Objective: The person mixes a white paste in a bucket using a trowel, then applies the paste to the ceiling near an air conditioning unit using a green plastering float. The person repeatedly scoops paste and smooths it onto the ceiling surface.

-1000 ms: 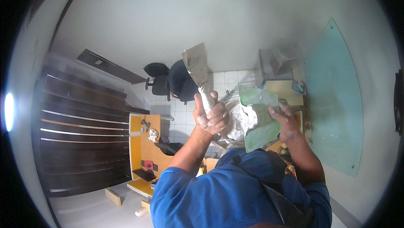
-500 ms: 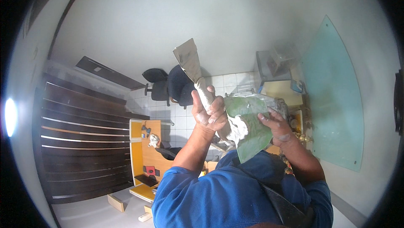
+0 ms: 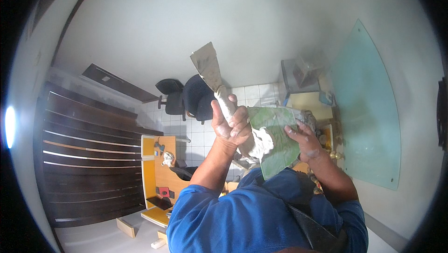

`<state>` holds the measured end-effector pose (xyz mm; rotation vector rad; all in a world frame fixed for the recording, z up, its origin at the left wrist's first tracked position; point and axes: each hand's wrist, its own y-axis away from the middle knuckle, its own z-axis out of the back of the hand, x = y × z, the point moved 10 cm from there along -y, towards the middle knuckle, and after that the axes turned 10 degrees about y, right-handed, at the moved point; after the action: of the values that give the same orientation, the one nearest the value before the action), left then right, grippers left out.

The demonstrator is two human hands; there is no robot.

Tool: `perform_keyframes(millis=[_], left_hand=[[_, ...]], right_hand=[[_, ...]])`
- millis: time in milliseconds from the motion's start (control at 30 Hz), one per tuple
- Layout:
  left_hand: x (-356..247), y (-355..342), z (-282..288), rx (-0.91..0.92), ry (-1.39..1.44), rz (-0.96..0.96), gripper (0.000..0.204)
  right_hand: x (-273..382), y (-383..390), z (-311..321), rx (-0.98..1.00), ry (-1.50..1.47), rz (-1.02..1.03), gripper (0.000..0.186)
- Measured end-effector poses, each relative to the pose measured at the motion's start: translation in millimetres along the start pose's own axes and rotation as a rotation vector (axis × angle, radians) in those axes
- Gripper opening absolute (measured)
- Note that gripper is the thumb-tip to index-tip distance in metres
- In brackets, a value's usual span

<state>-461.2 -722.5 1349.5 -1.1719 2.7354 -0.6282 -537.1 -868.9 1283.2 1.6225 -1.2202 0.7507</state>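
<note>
My left hand (image 3: 232, 122) is closed round the white-smeared handle of a putty knife (image 3: 206, 65). The knife's broad, stained blade points up and away, toward the pale wall. A bent green sheet (image 3: 282, 148) is beside it, with a thick lump of white putty (image 3: 261, 143) along its left side near my left wrist. My right hand (image 3: 305, 141) grips the sheet's right side, fingers lying over its face; whatever part of the hand is under it is hidden. White smears mark both hands.
Dark office chairs (image 3: 198, 96) stand on the tiled floor below. A wooden desk (image 3: 165, 173) with yellow panels is at lower left, beside dark slatted blinds (image 3: 93, 155). A greenish glass panel (image 3: 368, 108) is fixed on the right wall. Boxes and a cabinet (image 3: 305, 82) stand at the right back.
The whole view has shifted slightly, so the room appears a little further left. Both hands keep their grip on the putty knife and green sheet, almost unmoved.
</note>
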Motion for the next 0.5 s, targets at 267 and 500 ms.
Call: perform_keyframes(millis=[267,500], left_hand=[[-6.9,1.2,0.9,-0.020,-0.219,-0.064,0.054],[-17.1,4.6,28.3,-0.255,-0.246,-0.164,0.053]], right_hand=[[-7.2,4.2,1.5,-0.047,-0.132,-0.047,0.033],[-6.3,3.7,-10.4,0.058,-0.189,-0.027,0.034]])
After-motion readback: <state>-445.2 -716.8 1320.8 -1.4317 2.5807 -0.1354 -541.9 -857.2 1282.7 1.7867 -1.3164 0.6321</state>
